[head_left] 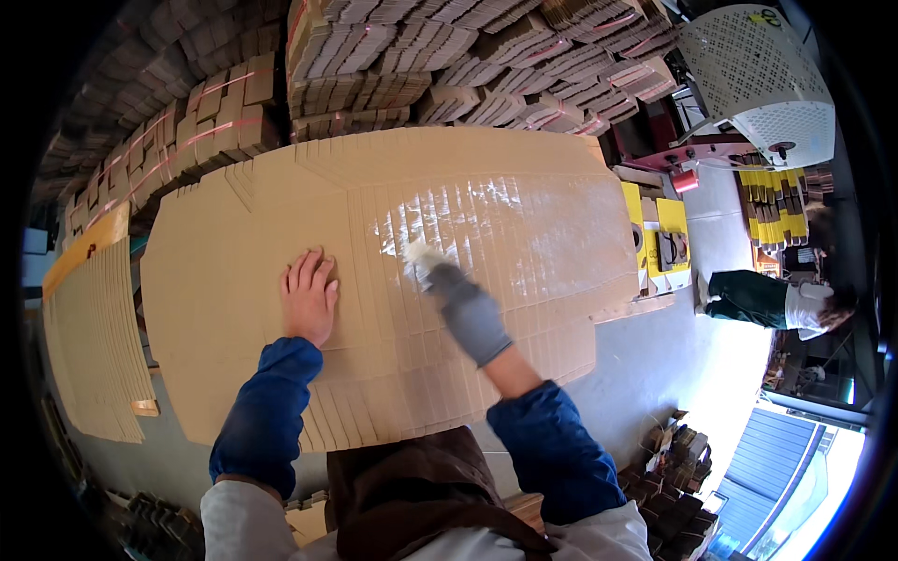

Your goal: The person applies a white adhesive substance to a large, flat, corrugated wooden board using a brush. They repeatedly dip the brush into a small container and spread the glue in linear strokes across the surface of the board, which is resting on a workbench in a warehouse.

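Observation:
A wide stack of overlapping brown cardboard sheets (pixel 224 337) lies before me, the sheets' edges fanned out in close parallel steps. My left hand (pixel 310 294), bare, rests flat on the cardboard left of the middle, fingers stretched out. In a grey glove, my right hand (pixel 470 316) is closed around what looks like a brush (pixel 424 254), its pale end against the sheets. Its handle is hidden in the glove, and the hand is slightly blurred. White, wet-looking streaks (pixel 458 215) cover the stepped edges around and beyond the pale end.
Bundled flat cardboard (pixel 374 47) is piled high along the far side. Another fanned cardboard stack (pixel 89 346) stands at the left. Rightward are yellow printed boxes (pixel 666 238), a machine with a perforated white cover (pixel 762 84), and another person (pixel 772 297) on the floor beyond.

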Action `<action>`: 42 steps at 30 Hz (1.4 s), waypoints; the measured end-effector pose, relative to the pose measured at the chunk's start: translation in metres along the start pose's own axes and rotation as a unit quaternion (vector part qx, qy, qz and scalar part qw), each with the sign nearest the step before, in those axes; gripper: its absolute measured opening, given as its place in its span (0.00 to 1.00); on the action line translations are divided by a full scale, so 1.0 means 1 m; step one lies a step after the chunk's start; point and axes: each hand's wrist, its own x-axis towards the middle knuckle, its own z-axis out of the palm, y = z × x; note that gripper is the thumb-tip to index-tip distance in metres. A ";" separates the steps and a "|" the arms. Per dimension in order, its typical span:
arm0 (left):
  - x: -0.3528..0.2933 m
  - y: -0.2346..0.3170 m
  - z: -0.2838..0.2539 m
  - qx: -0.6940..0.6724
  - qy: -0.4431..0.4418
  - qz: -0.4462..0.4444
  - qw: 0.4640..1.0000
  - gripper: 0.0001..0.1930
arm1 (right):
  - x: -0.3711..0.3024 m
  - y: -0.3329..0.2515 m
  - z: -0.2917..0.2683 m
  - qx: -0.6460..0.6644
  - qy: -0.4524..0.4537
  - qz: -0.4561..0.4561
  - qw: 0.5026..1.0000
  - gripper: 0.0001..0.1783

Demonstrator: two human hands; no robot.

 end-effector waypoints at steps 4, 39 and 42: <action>-0.010 -0.017 -0.009 0.027 -0.004 -0.010 1.000 0.20 | 0.012 0.006 -0.042 0.054 0.042 0.128 0.989 0.11; -0.006 -0.014 0.002 -0.005 0.001 0.003 1.000 0.19 | -0.080 0.039 -0.070 -0.060 0.024 0.213 0.975 0.14; -0.009 -0.015 0.004 -0.007 -0.005 0.000 1.000 0.19 | -0.081 0.005 -0.076 -0.001 0.017 0.123 0.992 0.13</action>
